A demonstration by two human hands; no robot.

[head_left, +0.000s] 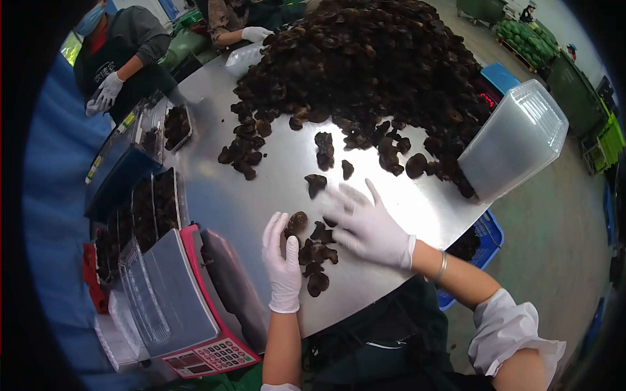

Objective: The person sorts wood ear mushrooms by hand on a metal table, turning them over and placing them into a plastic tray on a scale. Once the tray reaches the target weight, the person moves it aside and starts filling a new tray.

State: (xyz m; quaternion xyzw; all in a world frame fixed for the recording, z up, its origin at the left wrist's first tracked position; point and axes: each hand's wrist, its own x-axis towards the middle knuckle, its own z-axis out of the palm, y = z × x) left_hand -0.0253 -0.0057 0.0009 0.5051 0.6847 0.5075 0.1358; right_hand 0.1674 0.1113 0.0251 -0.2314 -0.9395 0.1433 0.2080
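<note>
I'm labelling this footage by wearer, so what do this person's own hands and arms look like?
The left hand and right hand wear thin, whitish gloves that end at the wrist. A slim silvery bangle circles the right forearm; above it, a white sleeve is bunched near the elbow.

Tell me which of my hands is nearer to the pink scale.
Left. Your left hand is to the right of the scale, by the small mushroom pile; your right hand is farther right, on the pile's other side.

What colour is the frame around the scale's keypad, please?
Pinkish red, in the head view.
</note>
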